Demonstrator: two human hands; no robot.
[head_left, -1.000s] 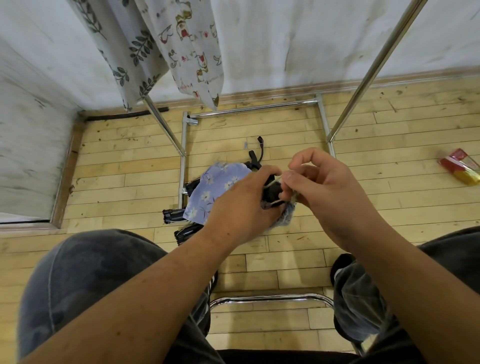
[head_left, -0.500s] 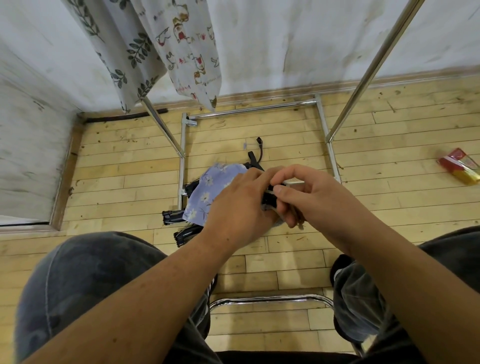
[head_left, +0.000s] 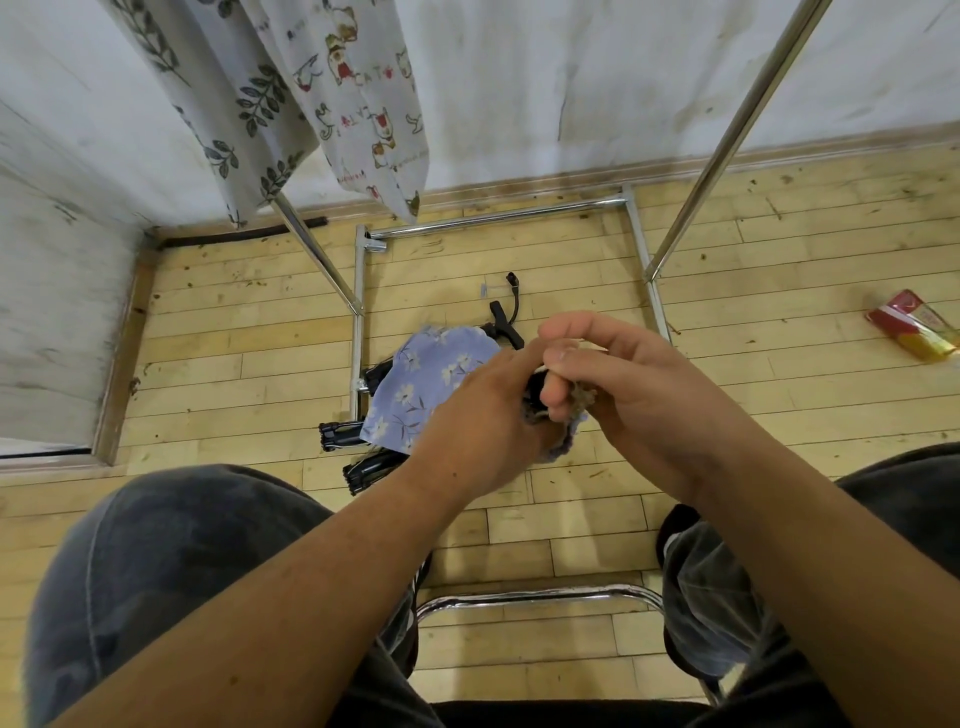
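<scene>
My left hand (head_left: 483, 415) and my right hand (head_left: 618, 384) meet above the floor, in front of my knees. Between them sits a small dark object (head_left: 535, 387) with a bit of greyish, fuzzy material (head_left: 563, 439) hanging under it. My left hand wraps round the object from the left; most of it is hidden by my fingers. My right thumb and fingers pinch its top and the fuzzy bit beside it. What the object is cannot be made out.
A lilac floral cloth (head_left: 431, 384) lies on black folded tripod legs (head_left: 358, 452) on the wooden floor. A chrome clothes rack (head_left: 498, 218) stands behind, with printed cloths (head_left: 332, 104) hanging at the upper left. A red and yellow packet (head_left: 914, 325) lies far right. A chrome chair bar (head_left: 535, 595) runs below.
My right hand dipped lower against the dark object half a second ago and has lifted again, fingers now pinching at its top. My left hand stays wrapped round it.
</scene>
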